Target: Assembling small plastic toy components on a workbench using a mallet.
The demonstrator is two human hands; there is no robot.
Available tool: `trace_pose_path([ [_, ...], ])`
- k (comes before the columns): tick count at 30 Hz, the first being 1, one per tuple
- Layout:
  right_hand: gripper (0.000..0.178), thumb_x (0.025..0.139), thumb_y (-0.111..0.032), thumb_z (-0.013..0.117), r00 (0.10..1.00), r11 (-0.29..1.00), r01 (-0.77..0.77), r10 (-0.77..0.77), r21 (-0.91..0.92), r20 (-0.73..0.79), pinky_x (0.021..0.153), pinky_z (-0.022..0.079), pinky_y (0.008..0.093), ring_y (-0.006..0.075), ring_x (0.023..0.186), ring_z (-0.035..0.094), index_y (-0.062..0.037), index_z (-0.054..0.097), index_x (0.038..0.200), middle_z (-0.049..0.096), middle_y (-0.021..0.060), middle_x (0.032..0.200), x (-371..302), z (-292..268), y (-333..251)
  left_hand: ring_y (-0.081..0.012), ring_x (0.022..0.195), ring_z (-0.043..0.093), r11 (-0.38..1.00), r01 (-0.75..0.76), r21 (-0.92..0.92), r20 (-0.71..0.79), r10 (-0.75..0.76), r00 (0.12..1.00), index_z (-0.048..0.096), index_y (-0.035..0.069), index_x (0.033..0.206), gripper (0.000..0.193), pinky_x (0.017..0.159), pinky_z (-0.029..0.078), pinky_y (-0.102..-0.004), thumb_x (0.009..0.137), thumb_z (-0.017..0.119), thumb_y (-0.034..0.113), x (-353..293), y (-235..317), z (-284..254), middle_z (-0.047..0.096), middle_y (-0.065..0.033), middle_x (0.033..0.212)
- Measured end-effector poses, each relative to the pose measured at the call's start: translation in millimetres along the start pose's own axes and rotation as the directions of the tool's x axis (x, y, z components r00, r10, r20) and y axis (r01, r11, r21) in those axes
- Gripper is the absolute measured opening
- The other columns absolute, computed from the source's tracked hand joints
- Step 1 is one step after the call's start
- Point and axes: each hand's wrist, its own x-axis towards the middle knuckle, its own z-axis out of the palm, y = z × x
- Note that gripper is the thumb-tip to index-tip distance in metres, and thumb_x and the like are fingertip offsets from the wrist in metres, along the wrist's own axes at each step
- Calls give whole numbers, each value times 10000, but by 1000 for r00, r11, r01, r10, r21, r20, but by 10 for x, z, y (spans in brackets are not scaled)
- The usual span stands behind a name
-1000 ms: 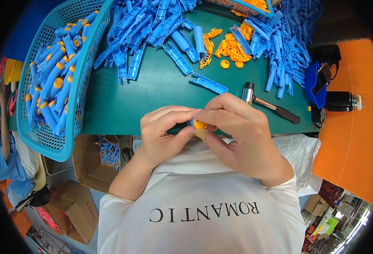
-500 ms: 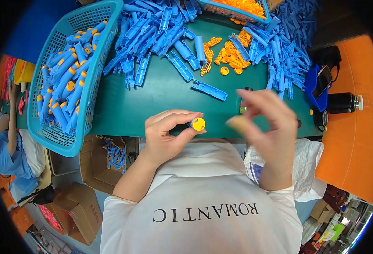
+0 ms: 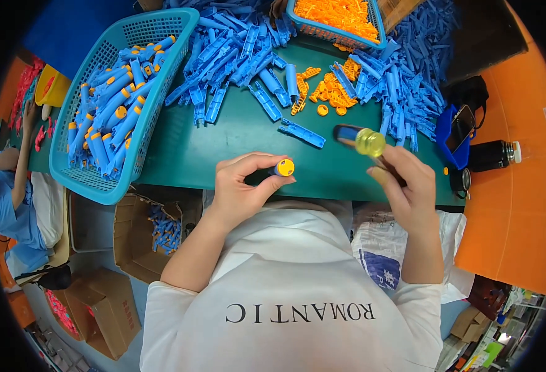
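Near the front edge of the table, my left hand (image 3: 242, 186) is closed around a blue plastic tube, its round orange-yellow end cap (image 3: 285, 167) facing up. To its right, my right hand (image 3: 409, 186) grips a small mallet (image 3: 369, 142). The mallet has a translucent yellow face and a dark head, slightly blurred; its handle is mostly hidden in my fingers. Mallet and tube are apart. Beyond my hands lies a single blue half-shell (image 3: 302, 132), near a cluster of small orange parts (image 3: 335, 90) and loose orange caps (image 3: 322, 110).
A blue basket (image 3: 62, 177) of capped tubes stands at the left. Blue shells (image 3: 223, 62) pile up at the back, with more at the right (image 3: 400, 87). Behind is a basket (image 3: 338, 37) of orange parts. A black bottle (image 3: 493, 155) and blue tray (image 3: 452, 139) sit right. Another person (image 3: 15, 211) works far left.
My right hand has taken hold of the mallet and raised it from the table. The left hand still holds the capped tube in nearly the same place. The view has shifted slightly.
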Motion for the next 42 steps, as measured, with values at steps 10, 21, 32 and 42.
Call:
trace_pose_path([
  [10, 319, 878, -3, 721, 932, 956, 240, -179, -168, 315, 488, 404, 377, 269, 544, 540, 49, 656, 1187, 552, 127, 706, 132, 211, -449, -159, 828, 741, 1000, -12, -16, -18, 12, 1000, 754, -22, 936, 182, 785, 562, -284, 781, 850, -17, 25, 1, 32, 786, -114, 928],
  [21, 211, 890, -5, 721, 997, 998, -63, 62, -12, -45, 571, 433, 328, 190, 600, 546, 54, 721, 1093, 605, 110, 731, 57, 205, -156, -189, 879, 745, 1000, -20, -20, -5, 20, 1000, 761, -26, 1017, 256, 808, 574, -299, 774, 840, -41, 22, 11, 1, 781, -151, 986],
  [32, 308, 815, -72, 775, 978, 906, 51, -130, -420, -163, 788, 450, 399, 271, 856, 593, -105, 763, 1121, 623, 68, 875, -353, 347, 982, -276, 915, 727, 886, -281, 368, 28, 292, 956, 747, 3, 1131, 316, 799, 566, -346, 818, 772, -31, 123, 313, -58, 763, -123, 1036],
  [42, 233, 836, -59, 747, 918, 909, -11, -156, -417, -364, 1005, 397, 449, 334, 1103, 567, -34, 731, 1067, 665, 108, 1074, -500, 347, 1160, -396, 1354, 493, 516, -187, 836, -41, 399, 916, 648, 37, 1277, 503, 1161, 334, -572, 788, 755, 81, 482, 702, -609, 564, -196, 1404],
])
